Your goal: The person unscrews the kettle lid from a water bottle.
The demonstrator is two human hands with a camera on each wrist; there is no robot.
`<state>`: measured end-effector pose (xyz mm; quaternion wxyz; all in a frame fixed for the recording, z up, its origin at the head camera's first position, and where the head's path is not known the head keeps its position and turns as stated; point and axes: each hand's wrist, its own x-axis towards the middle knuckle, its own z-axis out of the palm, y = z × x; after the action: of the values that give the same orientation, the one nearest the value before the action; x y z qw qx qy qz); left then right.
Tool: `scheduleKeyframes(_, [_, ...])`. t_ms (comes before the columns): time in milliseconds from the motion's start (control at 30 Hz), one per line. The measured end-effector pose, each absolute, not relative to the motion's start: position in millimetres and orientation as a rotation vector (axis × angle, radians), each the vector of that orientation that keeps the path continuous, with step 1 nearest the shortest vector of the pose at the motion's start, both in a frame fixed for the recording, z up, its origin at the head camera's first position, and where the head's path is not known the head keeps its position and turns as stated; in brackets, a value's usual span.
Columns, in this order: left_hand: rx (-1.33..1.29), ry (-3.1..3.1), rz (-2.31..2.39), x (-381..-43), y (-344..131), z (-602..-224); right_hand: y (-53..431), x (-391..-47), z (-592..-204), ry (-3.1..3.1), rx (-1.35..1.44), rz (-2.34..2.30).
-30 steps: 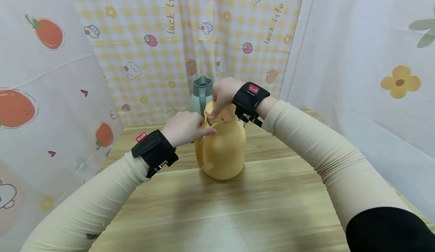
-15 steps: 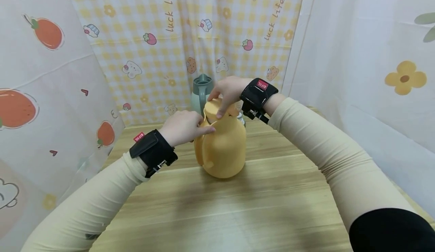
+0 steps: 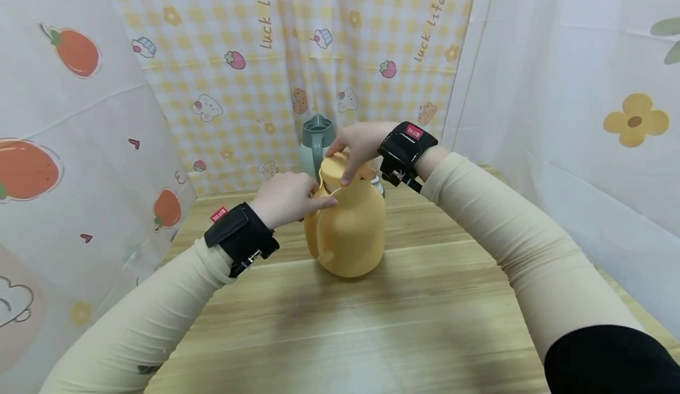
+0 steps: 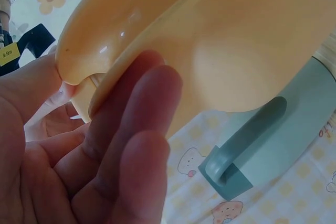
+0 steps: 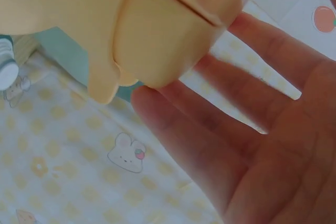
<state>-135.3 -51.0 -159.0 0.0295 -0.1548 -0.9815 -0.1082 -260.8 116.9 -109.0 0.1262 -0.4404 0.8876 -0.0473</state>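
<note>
A yellow vacuum jug [image 3: 353,231] stands upright on the wooden table. My left hand [image 3: 281,199] grips the upper part of its handle [image 3: 311,237], thumb lying over the top; in the left wrist view, fingers [image 4: 152,103] curve along the handle's inner side. Above, my right hand [image 3: 361,141] holds the round lid [image 3: 332,168] from the top right, thumb on the near side and other fingers on the far side. The right wrist view shows fingertips touching the lid [image 5: 163,30], with the palm away from it.
A green jug [image 3: 307,158] with a dark green handle stands right behind the yellow one. A small white-capped bottle [image 3: 377,183] is partly hidden behind the jug's right side. Printed curtains [image 3: 234,116] enclose the table [image 3: 425,299] at the back and sides.
My right hand has turned about the lid and shifted slightly right, its thumb moving from the lid's left front to its right front. The left hand and the jug stay in place.
</note>
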Motion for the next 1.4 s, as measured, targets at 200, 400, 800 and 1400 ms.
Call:
scheduleKeyframes(200, [-0.474,-3.036,-0.348,-134,-54,-158,116,-259,-110,2.541,-1.266,-0.227])
scheduleKeyframes(400, [-0.482,-3.031,-0.362,-133,-53,-157,114,-264,-106,2.509,-1.267,-0.274])
scheduleKeyframes(800, [-0.471,-3.082,-0.615,-139,-62,-165,158,-259,-77,2.417,-1.284,-0.771])
scheduleKeyframes(1400, [-0.465,-2.788,-2.266,-156,-65,-215,275,-261,-293,0.771,-0.567,-2.246])
